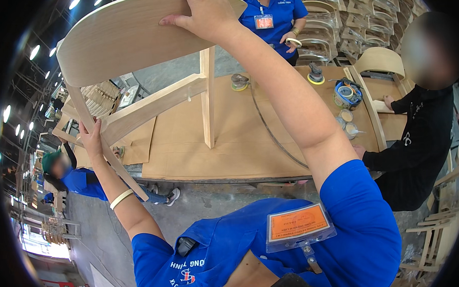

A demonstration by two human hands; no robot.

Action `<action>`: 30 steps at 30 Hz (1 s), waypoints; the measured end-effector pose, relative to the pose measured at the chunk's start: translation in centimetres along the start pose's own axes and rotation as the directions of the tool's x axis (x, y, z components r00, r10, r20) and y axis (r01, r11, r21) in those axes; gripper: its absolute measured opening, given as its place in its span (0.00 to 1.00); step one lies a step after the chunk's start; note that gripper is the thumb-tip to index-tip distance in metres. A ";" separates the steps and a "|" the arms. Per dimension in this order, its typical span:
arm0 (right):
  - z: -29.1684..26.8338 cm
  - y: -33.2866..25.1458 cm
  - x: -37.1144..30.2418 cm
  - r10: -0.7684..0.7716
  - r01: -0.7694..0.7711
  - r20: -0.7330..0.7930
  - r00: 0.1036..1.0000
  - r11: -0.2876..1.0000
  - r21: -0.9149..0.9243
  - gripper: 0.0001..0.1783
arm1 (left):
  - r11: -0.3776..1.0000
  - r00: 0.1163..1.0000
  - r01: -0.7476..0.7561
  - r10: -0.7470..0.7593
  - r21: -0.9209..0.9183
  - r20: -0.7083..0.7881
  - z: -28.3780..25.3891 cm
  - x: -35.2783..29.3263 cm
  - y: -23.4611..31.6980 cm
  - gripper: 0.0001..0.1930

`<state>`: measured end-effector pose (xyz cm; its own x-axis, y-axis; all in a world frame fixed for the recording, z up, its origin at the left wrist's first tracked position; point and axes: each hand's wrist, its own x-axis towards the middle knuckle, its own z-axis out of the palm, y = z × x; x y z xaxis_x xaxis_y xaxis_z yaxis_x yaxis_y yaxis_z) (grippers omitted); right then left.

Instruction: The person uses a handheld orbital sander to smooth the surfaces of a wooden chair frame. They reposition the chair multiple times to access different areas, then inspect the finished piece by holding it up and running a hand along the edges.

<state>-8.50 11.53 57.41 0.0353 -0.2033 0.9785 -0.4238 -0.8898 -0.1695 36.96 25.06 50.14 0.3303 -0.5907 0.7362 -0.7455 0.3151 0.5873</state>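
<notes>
I hold an unfinished pale wooden chair (142, 44) lifted and tipped over a workbench. My right hand (201, 13) grips the top edge of its round seat panel. My left hand (90, 138) clasps one leg of the chair near the frame rail. Another chair leg (207, 99) points down and touches the brown bench top (240, 139). A cream band sits on my left wrist.
On the bench lie two sanders (239, 82), a hose (270, 130), a bucket of tape rolls (347, 94) and small tins (349, 122). A person in black (416, 140) leans at the right, one in blue (274, 13) stands opposite, another crouches at the left (61, 173). Chair frames stack behind.
</notes>
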 end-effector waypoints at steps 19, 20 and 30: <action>0.4 -0.2 0.0 -0.018 0.018 -0.015 1.000 1.000 0.024 0.32 | 1.000 1.000 0.008 -0.008 -0.007 0.003 -0.4 -0.3 -0.6 0.29; 0.4 -0.3 0.1 -0.015 0.015 -0.013 1.000 1.000 0.022 0.32 | 1.000 1.000 0.019 -0.019 0.006 -0.011 -0.5 -0.3 -0.6 0.29; 0.4 0.4 -0.2 -0.003 0.004 0.020 1.000 0.999 -0.044 0.33 | 0.993 0.991 0.114 -0.114 -0.002 -0.069 -0.2 -0.8 0.1 0.33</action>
<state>-8.34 11.04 57.10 0.0543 -0.2086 0.9765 -0.4629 -0.8717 -0.1605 36.72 25.74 49.65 0.4527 -0.5697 0.6859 -0.7020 0.2466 0.6681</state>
